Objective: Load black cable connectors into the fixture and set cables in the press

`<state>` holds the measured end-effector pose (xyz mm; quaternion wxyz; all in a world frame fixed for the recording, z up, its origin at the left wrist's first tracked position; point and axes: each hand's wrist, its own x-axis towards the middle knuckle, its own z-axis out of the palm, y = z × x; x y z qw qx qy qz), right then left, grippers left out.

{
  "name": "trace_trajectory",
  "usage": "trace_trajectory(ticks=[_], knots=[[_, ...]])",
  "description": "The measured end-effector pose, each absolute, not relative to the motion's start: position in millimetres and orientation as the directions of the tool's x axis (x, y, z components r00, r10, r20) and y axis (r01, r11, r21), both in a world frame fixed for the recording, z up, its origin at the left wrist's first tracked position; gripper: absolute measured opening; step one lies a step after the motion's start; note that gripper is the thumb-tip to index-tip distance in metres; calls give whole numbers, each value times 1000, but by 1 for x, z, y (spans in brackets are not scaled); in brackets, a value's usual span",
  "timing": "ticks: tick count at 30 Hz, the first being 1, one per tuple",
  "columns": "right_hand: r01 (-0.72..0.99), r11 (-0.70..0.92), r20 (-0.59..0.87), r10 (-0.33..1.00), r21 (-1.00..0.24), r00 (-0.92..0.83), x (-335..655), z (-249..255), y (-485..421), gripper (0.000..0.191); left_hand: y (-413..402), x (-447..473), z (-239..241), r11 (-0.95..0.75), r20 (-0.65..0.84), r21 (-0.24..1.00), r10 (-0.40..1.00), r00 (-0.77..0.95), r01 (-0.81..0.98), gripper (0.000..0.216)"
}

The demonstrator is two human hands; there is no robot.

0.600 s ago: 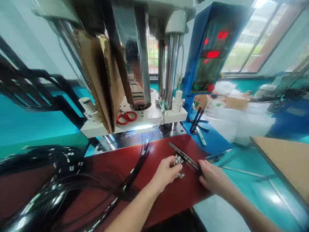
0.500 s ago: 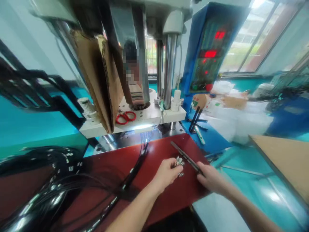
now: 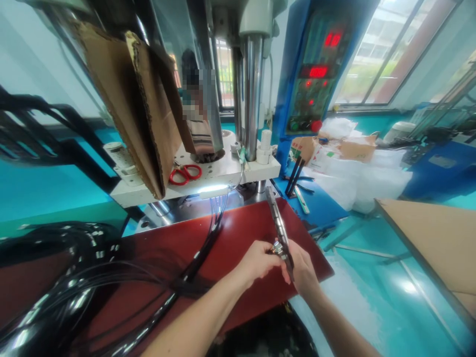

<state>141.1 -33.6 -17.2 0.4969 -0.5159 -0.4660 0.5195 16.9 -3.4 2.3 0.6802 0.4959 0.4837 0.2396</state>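
Black cables (image 3: 74,292) heap over the bench's left edge, cut off by the frame. Near the right edge of the red bench (image 3: 238,233), my left hand (image 3: 256,260) pinches small metal connectors (image 3: 277,247), too small to make out. My right hand (image 3: 303,267), touching it, closes around a long dark bar (image 3: 278,225) that tilts up toward the press (image 3: 208,173).
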Motion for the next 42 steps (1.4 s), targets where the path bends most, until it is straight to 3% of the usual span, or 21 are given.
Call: trace_trajectory(ticks=[3, 8, 12, 17, 20, 27, 32, 38, 42], knots=[[13, -85, -85, 996, -996, 29, 142, -18, -35, 35, -5, 19, 4, 362, -411, 911, 825, 388, 196, 6], [165, 16, 29, 996, -986, 79, 139, -21, -35, 30, -9, 19, -3, 221, -276, 960, 855, 439, 173, 12], [80, -24, -21, 999, -997, 34, 140, -22, -34, 32, -9, 12, -4, 177, -234, 970, 873, 428, 169, 15], [-30, -55, -58, 995, -998, 86, 142, -25, -36, 39, 0, 7, -1, 187, -226, 970, 930, 290, 157, 17], [-61, -47, -53, 994, -997, 96, 142, -27, -37, 46, 3, 10, -2, 150, -207, 971, 918, 337, 185, 17], [10, -43, -43, 998, -999, 53, 142, -27, -37, 55, 2, 13, -3, 235, -289, 955, 877, 383, 183, 16], [100, -43, -39, 998, -994, 43, 142, -24, -36, 57, 2, 13, -3, 220, -255, 966, 896, 364, 135, 14], [-48, -115, -117, 993, -992, 29, 145, -25, -35, 59, 2, 16, 0, 301, -316, 948, 880, 354, 99, 9], [-37, -109, -109, 994, -993, 7, 145, -26, -33, 56, 2, 16, 2, 309, -333, 943, 879, 341, 126, 10]])
